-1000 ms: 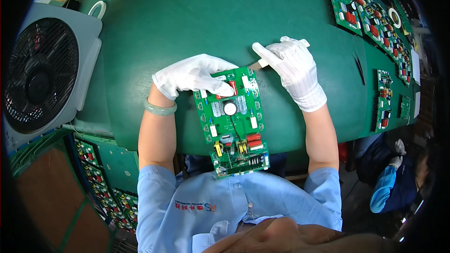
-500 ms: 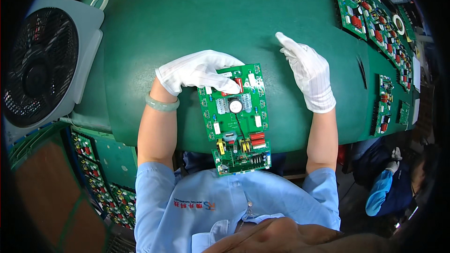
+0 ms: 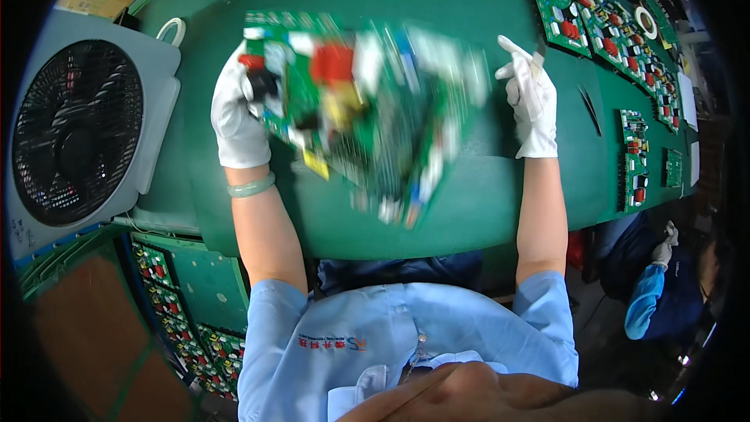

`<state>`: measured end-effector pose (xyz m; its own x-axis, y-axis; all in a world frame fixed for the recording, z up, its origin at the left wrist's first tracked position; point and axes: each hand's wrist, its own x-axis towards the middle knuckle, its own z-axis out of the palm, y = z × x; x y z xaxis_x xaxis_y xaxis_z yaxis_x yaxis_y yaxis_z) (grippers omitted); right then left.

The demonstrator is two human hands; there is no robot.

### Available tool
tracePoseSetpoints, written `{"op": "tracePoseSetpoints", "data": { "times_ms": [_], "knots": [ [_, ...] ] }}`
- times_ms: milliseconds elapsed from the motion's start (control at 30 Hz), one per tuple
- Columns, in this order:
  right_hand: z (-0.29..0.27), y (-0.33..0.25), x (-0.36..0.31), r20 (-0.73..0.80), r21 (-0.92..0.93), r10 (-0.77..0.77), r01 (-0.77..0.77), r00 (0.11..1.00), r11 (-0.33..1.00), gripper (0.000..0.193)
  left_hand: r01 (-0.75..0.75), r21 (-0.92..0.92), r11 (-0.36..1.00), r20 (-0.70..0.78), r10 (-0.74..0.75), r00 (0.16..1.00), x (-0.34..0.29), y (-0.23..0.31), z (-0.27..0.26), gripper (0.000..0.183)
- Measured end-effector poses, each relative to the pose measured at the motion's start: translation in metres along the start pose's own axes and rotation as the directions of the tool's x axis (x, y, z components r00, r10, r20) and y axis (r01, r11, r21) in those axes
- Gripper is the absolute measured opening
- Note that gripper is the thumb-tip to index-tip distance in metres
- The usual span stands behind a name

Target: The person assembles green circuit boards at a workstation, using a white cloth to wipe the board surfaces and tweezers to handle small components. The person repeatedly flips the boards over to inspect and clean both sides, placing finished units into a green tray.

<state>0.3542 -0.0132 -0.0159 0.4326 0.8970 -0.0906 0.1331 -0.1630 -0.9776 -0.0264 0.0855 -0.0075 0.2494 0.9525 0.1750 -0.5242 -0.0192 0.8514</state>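
Observation:
A large green circuit board (image 3: 297,86) is tilted above the table, crowded with red, white, yellow and black parts. Motion smears much of it, and a smaller upright board seems joined to it. My left hand (image 3: 234,121), in a white glove, grips its left edge; some of the fingers are behind it. To the right of the board and apart from it is my gloved right hand (image 3: 533,105). Its index finger points up and left while other fingers curl. A small pale, slim thing (image 3: 537,64) shows at these fingers, too unclear to name.
Several populated circuit boards (image 3: 558,12) line the right side of the green table (image 3: 351,227). Tweezers (image 3: 590,112) lie near a narrow board (image 3: 634,160). A fan (image 3: 78,129) stands at left by a tape roll (image 3: 171,31). Another person's gloved hand (image 3: 664,248) is at lower right.
The board has risen away from my body and turned, swinging out over the table. My left hand has moved left to its edge. My right hand has shifted slightly right, its fingers now more curled.

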Motion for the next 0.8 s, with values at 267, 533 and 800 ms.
{"op": "tracePoseSetpoints", "data": {
  "times_ms": [267, 533, 800],
  "knots": [
    [0.078, 0.004, -0.035, 0.219, 0.825, -0.149, -0.101, 0.964, 0.556, 0.047, -0.097, -0.008, 0.995, -0.501, 0.080, 0.862, 0.011, 0.013, -0.012, 0.042],
    [0.286, -0.007, -0.156, 0.692, 0.588, -0.003, -0.562, 0.722, 0.582, 0.054, -0.150, 0.157, 0.976, -0.426, 0.204, 0.881, 0.009, 0.013, -0.053, 0.053],
    [0.207, 0.054, -0.080, 0.010, 0.101, -0.324, 0.321, 0.946, 0.942, 0.050, -0.070, 0.721, 0.689, -0.298, 0.400, 0.867, 0.004, 0.003, -0.046, 0.085]
  ]
}}
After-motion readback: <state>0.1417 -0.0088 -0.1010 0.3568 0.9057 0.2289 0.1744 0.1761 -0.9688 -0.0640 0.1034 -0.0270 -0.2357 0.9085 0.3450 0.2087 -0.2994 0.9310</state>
